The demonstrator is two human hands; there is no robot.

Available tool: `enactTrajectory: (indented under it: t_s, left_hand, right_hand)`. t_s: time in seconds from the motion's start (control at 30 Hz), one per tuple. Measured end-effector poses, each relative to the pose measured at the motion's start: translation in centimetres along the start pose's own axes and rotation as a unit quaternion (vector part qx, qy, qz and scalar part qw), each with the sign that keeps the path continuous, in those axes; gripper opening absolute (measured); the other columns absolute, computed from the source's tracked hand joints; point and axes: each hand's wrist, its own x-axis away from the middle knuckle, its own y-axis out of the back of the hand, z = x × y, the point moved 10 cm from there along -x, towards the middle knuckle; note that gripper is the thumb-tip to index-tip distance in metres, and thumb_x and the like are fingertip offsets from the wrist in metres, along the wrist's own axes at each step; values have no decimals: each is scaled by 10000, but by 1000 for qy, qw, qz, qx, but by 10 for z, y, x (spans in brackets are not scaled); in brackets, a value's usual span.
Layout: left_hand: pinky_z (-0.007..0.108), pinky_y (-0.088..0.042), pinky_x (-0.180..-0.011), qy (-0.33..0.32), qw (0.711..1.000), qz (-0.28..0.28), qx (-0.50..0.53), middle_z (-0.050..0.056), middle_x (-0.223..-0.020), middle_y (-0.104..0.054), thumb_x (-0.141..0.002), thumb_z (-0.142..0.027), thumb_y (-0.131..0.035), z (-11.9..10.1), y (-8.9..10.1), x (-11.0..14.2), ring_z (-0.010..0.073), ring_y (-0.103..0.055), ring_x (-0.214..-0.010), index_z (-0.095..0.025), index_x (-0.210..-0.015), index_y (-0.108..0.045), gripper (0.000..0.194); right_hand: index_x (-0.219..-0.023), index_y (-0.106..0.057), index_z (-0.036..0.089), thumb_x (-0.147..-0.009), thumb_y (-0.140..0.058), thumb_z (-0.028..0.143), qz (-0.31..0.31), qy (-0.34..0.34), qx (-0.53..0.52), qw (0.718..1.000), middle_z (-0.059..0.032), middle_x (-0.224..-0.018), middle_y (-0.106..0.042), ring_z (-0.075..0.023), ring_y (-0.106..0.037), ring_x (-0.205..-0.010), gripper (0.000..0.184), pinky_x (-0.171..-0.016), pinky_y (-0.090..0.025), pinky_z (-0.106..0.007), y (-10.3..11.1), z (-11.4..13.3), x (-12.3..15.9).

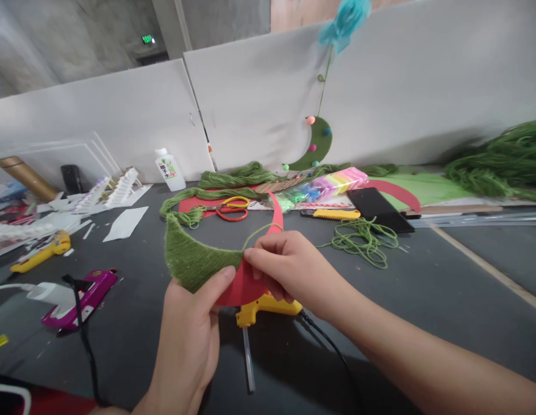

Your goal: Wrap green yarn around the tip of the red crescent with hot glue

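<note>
My left hand (190, 328) is closed on a red crescent-shaped card (246, 285), thumb on its front face. Green yarn (196, 259) covers the crescent's left half in close-laid turns, while its right part and upper tip show bare red. At the edge of the wrapping, my right hand (285, 262) pinches the green yarn strand against the card; a loop of it arcs up behind the fingers. Below the card lies a yellow glue gun (268, 308) with a clear glue stick in its back, partly covered by the card and my right hand.
Scissors (231, 208), a yellow utility knife (337, 214), a black flat box (378, 208) and loose yarn (365, 239) lie beyond my hands. A pom-pom-dotted green crescent (317, 144) hangs at the partition. To the left are a white bottle (169, 170) and a purple power strip (82, 300).
</note>
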Motion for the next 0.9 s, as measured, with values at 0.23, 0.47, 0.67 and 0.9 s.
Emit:
enactTrajectory:
  t_s: [0.23,0.47,0.67,0.9]
  left_hand:
    - [286,-545,-671,29,998,18,-48,43,-836,-737,-601,-102,-736,-3,4,-10,214,-690,-764,-165,-1066,-653,476]
    - [252,-529,-622,84,992,61,-74,48,-820,-727,-597,-97,-741,3,3,-14,173,-675,-688,-152,-960,-668,374]
    - [186,-492,-555,113,985,82,-106,8,-710,-709,-584,-82,-743,8,-1,-12,118,-640,-595,-148,-802,-665,242]
    - [201,-467,-533,149,971,108,-151,-2,-714,-701,-568,-111,-751,11,5,-16,126,-627,-580,-168,-869,-646,324]
  right_hand:
    - [-533,-494,187,-808,-490,277,-56,77,-2,995,74,-379,-401,-58,-345,-355,289,-369,-268,-194,28,24,4]
    - [-741,-664,195,-767,-593,192,-30,221,204,953,-7,-847,-649,-152,-575,-836,76,-765,-422,-268,25,56,11]
    - [-677,-628,192,-769,-563,185,50,163,208,963,7,-791,-650,-142,-583,-760,113,-691,-418,-248,8,39,9]
    - [-772,-638,185,-786,-563,258,136,110,179,968,20,-725,-627,-127,-551,-685,106,-602,-401,-227,-2,26,6]
